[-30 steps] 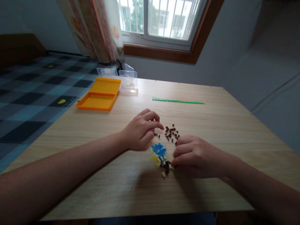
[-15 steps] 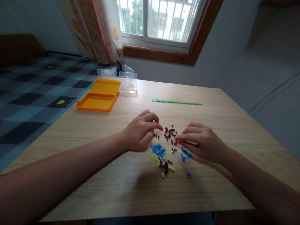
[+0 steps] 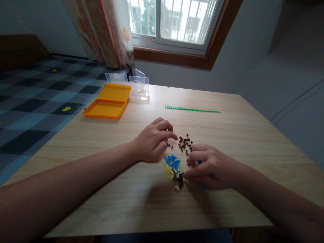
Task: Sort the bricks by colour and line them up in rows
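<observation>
My left hand (image 3: 157, 139) rests at the left of the loose brown toy bricks (image 3: 186, 141), fingers bent and apart, forefinger stretched toward them. Nothing shows in its grasp. My right hand (image 3: 214, 165) hovers on the right side with fingers spread. One fingertip is beside a small mixed pile of dark brown and pale yellow bricks (image 3: 180, 178). Blue bricks (image 3: 172, 162) lie heaped between the hands, with yellow bricks (image 3: 167, 172) just below them. More blue pieces are mostly covered by my right hand.
A row of tiny green bricks (image 3: 192, 109) runs across the far part of the wooden table (image 3: 113, 199). An orange case (image 3: 107, 101) lies unfolded at the back left, beside clear plastic boxes (image 3: 139, 88). A checkered bed (image 3: 50, 101) borders the table's left edge.
My right hand has moved toward me from the brown bricks to the mixed pile, its fingers spreading and covering the right-hand blue pieces. My left hand has hardly moved.
</observation>
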### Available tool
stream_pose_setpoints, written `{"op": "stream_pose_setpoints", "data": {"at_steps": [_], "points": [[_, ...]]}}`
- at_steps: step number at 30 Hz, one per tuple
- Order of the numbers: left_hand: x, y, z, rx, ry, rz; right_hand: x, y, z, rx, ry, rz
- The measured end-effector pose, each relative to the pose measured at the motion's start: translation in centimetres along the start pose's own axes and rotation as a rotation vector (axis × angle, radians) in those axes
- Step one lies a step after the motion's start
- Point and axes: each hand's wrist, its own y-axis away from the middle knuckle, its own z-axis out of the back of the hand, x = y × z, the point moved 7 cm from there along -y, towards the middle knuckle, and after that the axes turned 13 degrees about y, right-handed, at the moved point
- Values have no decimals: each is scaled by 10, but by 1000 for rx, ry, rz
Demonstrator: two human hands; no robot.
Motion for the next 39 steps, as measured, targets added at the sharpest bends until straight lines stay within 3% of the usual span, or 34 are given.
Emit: {"op": "stream_pose_setpoints", "data": {"at_steps": [7,11,16,39], "points": [[1,0,0,4,-3,3,-21,4,8,-40,148,-170],[1,0,0,8,-9,11,-7,2,12,-75,77,-75],[0,0,0,8,-11,10,10,-2,6,16,3,25],[2,0,-1,13,-7,22,-2,2,12,67,57,-38]]}}
